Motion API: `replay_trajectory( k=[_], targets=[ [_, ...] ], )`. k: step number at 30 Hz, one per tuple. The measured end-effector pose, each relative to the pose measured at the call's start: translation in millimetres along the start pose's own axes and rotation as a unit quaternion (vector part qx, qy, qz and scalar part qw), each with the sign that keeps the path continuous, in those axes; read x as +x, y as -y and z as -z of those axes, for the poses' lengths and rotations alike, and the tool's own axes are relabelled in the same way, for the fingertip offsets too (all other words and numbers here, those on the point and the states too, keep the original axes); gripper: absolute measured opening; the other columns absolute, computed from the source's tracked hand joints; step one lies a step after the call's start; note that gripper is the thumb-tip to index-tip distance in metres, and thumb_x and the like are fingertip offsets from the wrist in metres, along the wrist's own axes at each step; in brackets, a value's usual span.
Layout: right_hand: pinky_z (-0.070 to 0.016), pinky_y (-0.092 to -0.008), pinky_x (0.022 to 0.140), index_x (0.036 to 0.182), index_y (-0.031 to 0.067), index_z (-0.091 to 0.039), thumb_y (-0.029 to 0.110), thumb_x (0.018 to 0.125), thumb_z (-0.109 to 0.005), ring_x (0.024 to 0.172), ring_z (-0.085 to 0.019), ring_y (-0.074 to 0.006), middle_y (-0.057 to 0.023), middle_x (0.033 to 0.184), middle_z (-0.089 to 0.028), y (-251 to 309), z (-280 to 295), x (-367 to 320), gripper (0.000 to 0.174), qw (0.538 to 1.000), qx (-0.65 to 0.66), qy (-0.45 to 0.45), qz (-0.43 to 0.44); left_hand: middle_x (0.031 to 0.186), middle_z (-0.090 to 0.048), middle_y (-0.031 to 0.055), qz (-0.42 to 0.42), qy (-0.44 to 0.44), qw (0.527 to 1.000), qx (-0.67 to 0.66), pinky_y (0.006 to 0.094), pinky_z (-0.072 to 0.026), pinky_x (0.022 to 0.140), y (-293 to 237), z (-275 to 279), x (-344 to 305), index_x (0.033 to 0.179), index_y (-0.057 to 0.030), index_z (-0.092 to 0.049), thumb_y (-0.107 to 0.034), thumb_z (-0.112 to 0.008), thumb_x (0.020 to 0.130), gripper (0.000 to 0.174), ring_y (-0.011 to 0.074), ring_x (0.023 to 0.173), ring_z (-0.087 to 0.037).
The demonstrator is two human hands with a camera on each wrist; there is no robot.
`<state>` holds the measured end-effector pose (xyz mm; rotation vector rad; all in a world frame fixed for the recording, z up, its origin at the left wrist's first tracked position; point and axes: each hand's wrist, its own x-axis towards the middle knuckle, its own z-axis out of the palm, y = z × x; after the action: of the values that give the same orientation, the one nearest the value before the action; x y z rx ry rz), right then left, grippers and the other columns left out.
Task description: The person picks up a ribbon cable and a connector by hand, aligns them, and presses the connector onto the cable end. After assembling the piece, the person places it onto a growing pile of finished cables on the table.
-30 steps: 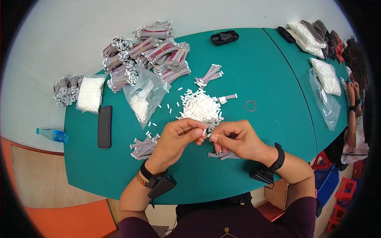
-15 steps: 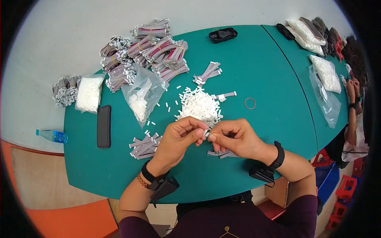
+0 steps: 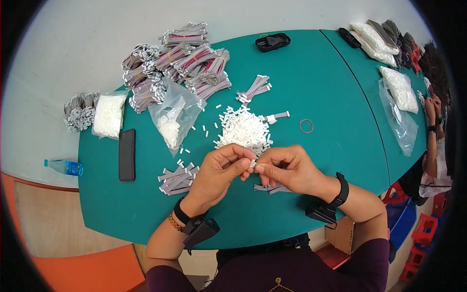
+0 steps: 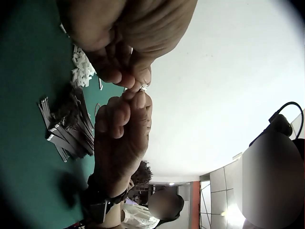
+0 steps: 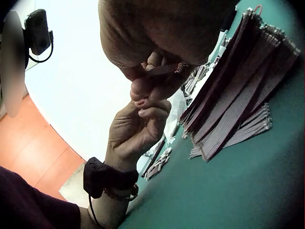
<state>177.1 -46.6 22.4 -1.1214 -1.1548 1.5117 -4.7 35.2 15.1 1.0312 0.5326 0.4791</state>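
Over the near edge of the white pile, both hands meet fingertip to fingertip. My left hand [image 3: 221, 170] pinches a small white plastic connector piece [image 3: 253, 164] between thumb and forefinger. Pinched in my right hand [image 3: 291, 168] is a short grey ribbon cable [image 5: 164, 70], whose one end with bare metal terminals shows under the palm in the right wrist view. Its other end meets the white piece at the fingertips, mostly hidden by them. Just beyond lies a heap of loose white connector pieces [image 3: 243, 129]. Several grey ribbon cables [image 3: 273, 188] lie beneath my right hand.
Ribbon cables with white ends [image 3: 177, 180] lie left of my left hand, and more [image 3: 254, 89] behind the heap. Bundled cables [image 3: 194, 63], an open plastic bag [image 3: 175, 117], a full bag [image 3: 109, 116], a phone [image 3: 127, 155] and a rubber band [image 3: 306, 126] are around.
The fingertips have come together, and the white piece in my left hand now meets the cable end in my right. The dark cable end seen half a second ago is now covered.
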Motion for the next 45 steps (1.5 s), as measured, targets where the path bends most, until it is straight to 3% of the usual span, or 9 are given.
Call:
replay_trajectory(
  k=[28,45],
  targets=[
    [-0.0388,-0.0177,0.047,0.08,0.0036,-0.06,0.013,0.09,-0.057,0.057,-0.049,-0.0017,0.0016,0.065,-0.058,-0.4,-2.8,-2.0,0.015,1.0,-0.009,-0.02,0.021,0.085,-0.059,0.0029,0.003,-0.002,1.0,-0.005,0.0204,-0.0417,0.064,-0.7,-2.0,-0.2,0.096,-0.0017,-0.057,-0.009,-0.061,0.087,0.013,0.0087,0.072,-0.052],
    [-0.0367,-0.0182,0.043,0.082,0.0033,-0.063,0.012,0.09,-0.055,0.052,-0.049,-0.0019,0.0015,0.063,-0.058,-5.3,-5.6,-2.7,0.014,0.995,-0.046,-0.045,0.078,0.083,-0.058,0.0034,0.007,0.002,1.0,-0.016,0.0207,-0.0421,0.064,-0.6,-2.1,-0.4,0.096,-0.0006,-0.057,-0.01,-0.061,0.087,0.014,0.0093,0.071,-0.052]
  ],
)
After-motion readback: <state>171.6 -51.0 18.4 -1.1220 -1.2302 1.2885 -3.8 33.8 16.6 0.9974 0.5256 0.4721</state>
